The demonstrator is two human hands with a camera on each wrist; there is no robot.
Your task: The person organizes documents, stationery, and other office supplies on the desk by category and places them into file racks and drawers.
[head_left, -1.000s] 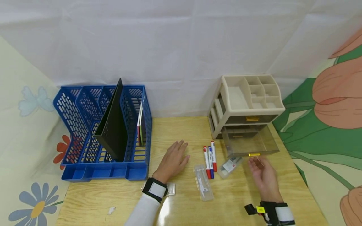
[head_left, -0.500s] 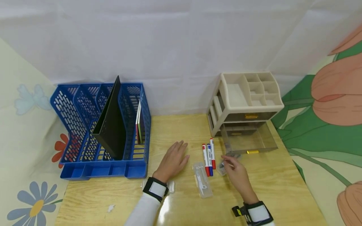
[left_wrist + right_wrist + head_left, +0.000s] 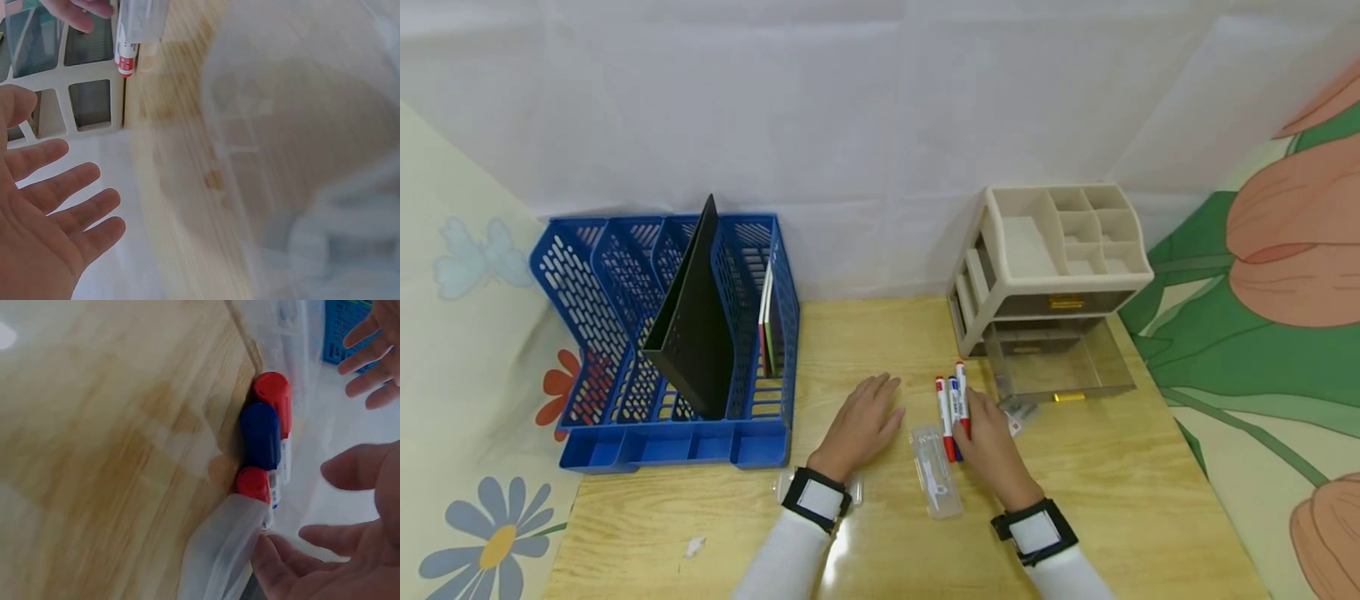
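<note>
Three markers lie side by side on the table: a left red one point(image 3: 944, 412), a blue one point(image 3: 952, 396) and a right red one point(image 3: 960, 379). My right hand point(image 3: 994, 454) reaches over their lower ends from the right. In the right wrist view its thumb and fingers are spread apart, fingertips right by the right red marker point(image 3: 252, 482), with nothing gripped. A clear case with a label point(image 3: 1017, 422) is partly hidden behind this hand. My left hand point(image 3: 861, 423) rests palm down on the table, fingers loosely extended, left of the markers.
A clear pencil case point(image 3: 937, 473) lies just left of the markers. Another clear item point(image 3: 856, 488) shows under the left wrist. The beige drawer organiser point(image 3: 1067, 283) has a transparent drawer point(image 3: 1060, 367) pulled out. A blue file rack point(image 3: 677, 450) holds a black folder point(image 3: 700, 333) and thin notebooks point(image 3: 767, 325).
My right hand has moved left from the drawer's front handle, past the labelled case, to the markers. The left hand has stayed in place.
</note>
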